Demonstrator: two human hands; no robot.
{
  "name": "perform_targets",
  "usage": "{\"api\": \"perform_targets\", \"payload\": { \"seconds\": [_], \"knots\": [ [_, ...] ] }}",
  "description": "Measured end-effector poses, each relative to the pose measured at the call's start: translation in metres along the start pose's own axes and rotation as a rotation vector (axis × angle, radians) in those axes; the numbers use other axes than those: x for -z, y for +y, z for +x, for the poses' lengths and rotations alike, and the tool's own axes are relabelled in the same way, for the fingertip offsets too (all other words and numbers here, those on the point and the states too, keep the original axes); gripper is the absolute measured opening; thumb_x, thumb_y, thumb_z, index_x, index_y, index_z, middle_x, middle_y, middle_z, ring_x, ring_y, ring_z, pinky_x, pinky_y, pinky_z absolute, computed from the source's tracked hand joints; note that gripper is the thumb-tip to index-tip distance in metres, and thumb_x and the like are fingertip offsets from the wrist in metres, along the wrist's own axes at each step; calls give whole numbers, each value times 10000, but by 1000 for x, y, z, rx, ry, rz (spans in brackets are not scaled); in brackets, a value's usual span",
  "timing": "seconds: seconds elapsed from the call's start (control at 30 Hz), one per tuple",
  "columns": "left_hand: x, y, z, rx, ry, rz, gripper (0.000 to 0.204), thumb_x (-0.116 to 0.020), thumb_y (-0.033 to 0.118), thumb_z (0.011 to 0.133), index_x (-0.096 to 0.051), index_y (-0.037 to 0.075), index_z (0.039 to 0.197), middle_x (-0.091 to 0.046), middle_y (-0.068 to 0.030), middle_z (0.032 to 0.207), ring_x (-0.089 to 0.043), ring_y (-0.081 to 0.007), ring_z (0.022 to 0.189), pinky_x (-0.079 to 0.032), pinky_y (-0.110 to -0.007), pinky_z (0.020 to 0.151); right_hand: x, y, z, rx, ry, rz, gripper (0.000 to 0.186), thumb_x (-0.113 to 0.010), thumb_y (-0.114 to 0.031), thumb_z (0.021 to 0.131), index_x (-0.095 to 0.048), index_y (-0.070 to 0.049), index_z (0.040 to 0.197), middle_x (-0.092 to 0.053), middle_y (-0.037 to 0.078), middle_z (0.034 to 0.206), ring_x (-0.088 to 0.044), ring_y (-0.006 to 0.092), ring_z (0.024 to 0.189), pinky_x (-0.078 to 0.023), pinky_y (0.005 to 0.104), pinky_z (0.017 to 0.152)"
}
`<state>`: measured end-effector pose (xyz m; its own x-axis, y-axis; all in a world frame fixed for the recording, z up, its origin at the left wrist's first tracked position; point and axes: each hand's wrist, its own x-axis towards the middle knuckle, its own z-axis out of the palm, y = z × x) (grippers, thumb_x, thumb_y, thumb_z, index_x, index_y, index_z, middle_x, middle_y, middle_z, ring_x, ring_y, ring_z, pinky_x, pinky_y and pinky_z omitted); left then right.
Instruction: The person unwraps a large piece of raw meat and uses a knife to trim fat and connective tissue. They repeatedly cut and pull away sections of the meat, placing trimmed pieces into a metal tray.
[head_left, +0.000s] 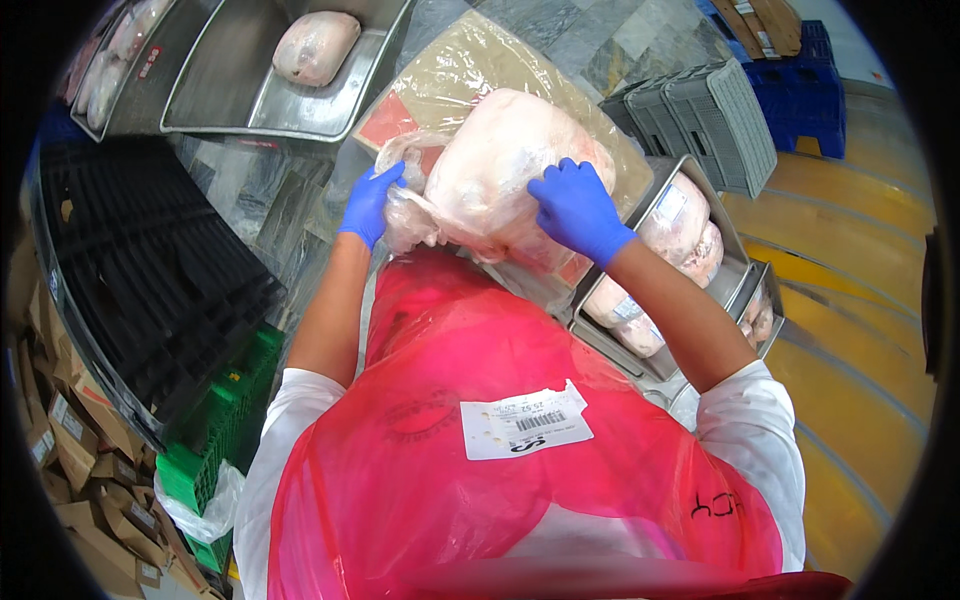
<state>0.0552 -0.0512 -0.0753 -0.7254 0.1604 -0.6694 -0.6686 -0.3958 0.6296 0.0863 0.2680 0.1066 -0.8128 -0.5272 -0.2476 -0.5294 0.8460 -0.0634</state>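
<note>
While left hand (370,208) clenches clear plastic (408,222) and right hand (580,212) balls up, hold unclear, upper-centre meat (498,150) looks heavy, slippery, best cradled underneath.

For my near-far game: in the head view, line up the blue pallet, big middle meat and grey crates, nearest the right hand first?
1. Big middle meat, at the right hand.
2. Grey crates, to the right.
3. Blue pallet, farther right, behind the crates.
</note>
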Motion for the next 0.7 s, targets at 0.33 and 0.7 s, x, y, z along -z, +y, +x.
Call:
{"api": "perform_targets", "payload": {
  "seconds": [0.33, 0.7],
  "knots": [
    [-49, 14, 61, -354, -140, 705, 802, -799, 280, 822, -452, -6, 1486, -567, -191, 1427, -541, -281, 1317, -443, -370, 1082, -19, 84, 75, -616, -181, 405, 490, -627, -424, 847, -682, 46, 974, -690, 297, 1078, -670, 436, 1054, -523, 459, 919],
    [-76, 15, 73, -219, -40, 1116, 643, -500, 556, 960, -722, -38, 1065, -725, -257, 1045, -696, -387, 1038, -505, -437, 941, -90, 25, -56, -975, 445, 770, 857, -875, -424, 750, -493, 86, 1323, -529, 247, 1318, -558, 354, 1198, -457, 411, 1038]
  ]
}}
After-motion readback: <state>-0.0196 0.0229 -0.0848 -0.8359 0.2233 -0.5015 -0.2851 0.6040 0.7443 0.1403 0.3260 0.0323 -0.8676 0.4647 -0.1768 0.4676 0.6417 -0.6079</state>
